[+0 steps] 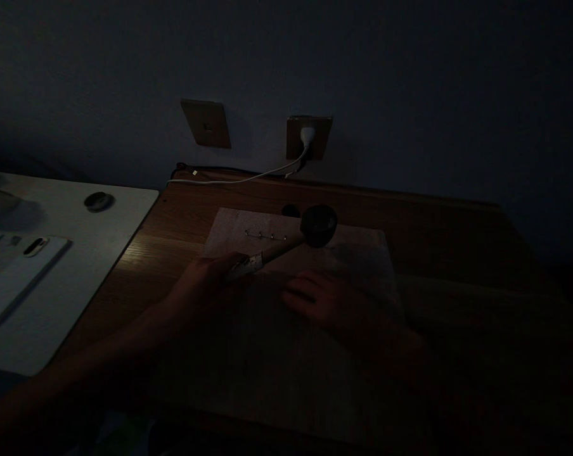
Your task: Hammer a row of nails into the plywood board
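Note:
My left hand (pixel 215 269) is closed around the pale, partly white handle of a mallet (pixel 319 226). Its dark, rounded head points up and to the right, above a light, flat board (pixel 367 253). To the right, my right hand (pixel 322 297) rests low over the board with its fingers a little apart, and I see nothing in it. A row of several small shiny metal pieces (pixel 266 236) is on the far part of the board, left of the mallet head. Deep shadow hides much of both hands and the near part of the board.
The board lies on a wooden table (pixel 172 234) against a wall. A white cable (pixel 239 181) runs along the back edge to a plug in a wall socket (pixel 321 145). On the white table at left are a phone (pixel 20 275) and a small round dish (pixel 97 201).

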Motion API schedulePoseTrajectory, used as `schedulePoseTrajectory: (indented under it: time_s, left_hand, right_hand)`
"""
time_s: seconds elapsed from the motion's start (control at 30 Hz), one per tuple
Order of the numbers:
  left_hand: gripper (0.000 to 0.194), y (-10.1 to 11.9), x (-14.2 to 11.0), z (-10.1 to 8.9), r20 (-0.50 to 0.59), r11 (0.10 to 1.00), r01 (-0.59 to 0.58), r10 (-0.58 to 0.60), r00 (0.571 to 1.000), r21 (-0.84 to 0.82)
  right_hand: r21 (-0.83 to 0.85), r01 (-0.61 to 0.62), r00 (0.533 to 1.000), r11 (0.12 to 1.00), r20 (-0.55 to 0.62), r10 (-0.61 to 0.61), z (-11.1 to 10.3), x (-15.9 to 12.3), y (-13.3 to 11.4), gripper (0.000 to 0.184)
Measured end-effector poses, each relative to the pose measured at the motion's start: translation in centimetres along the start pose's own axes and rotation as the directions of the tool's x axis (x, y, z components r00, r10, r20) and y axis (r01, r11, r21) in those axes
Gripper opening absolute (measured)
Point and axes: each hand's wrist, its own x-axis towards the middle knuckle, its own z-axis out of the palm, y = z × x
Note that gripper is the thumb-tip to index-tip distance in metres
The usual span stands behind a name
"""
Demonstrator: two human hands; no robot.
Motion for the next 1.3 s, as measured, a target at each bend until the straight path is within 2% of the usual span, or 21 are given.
schedulePoseTrajectory:
  time_s: [0.1,0.17,0.27,0.37,0.43,0.53,0.6,0.63,0.97,1.3]
  left_hand:
    - [0.038,-0.1,-0.1,0.3,-0.005,1.000,0.006,-0.006,1.000,-0.019]
    - [0.036,-0.2,-0.1,0.5,-0.004,0.999,0.000,0.000,1.000,-0.044]
    - [0.037,-0.1,-0.2,0.5,-0.010,0.998,0.006,-0.007,1.000,-0.070]
    - [0.038,0.0,-0.4,0.4,-0.011,0.997,0.021,-0.022,1.000,-0.074]
    - [0.038,0.0,-0.5,0.3,-0.003,0.996,0.026,-0.026,1.000,-0.081]
    - [0.039,0.0,-0.4,0.2,-0.003,0.995,0.034,-0.035,0.999,-0.099]
    - [0.040,-0.1,-0.3,0.2,0.000,0.994,0.034,-0.034,0.999,-0.108]
    - [0.040,-0.2,-0.2,0.2,0.003,0.994,0.028,-0.028,1.000,-0.109]
    - [0.037,-1.2,0.1,0.7,0.000,0.995,-0.023,0.023,1.000,-0.099]
    - [0.039,-1.3,0.0,0.8,-0.008,0.995,-0.028,0.027,1.000,-0.095]
  right_hand:
    - [-0.114,0.069,0.997,0.991,0.026,-0.066,0.6,0.7,-0.6,0.025]
    - [-0.153,0.048,0.999,0.987,0.024,-0.045,0.5,0.6,-0.4,0.028]
    - [-0.103,-0.104,0.994,0.989,0.007,0.105,0.1,-0.5,1.2,0.033]
    - [0.056,-0.274,0.962,0.960,0.008,0.274,-0.5,-2.3,3.9,0.027]
    - [0.153,-0.418,0.903,0.895,-0.031,0.427,-0.8,-3.3,5.8,0.022]
    - [0.324,-0.629,0.729,0.706,-0.070,0.681,-0.8,-3.9,7.8,0.017]
    - [0.394,-0.682,0.646,0.616,-0.069,0.760,-0.5,-3.8,8.4,0.014]
    - [0.412,-0.687,0.631,0.599,-0.070,0.772,-0.4,-3.7,8.4,0.014]
    - [0.397,-0.663,0.654,0.634,-0.104,0.749,-0.5,-3.0,7.8,0.015]
    - [0.441,-0.691,0.596,0.572,-0.100,0.797,0.0,-2.9,7.1,0.014]
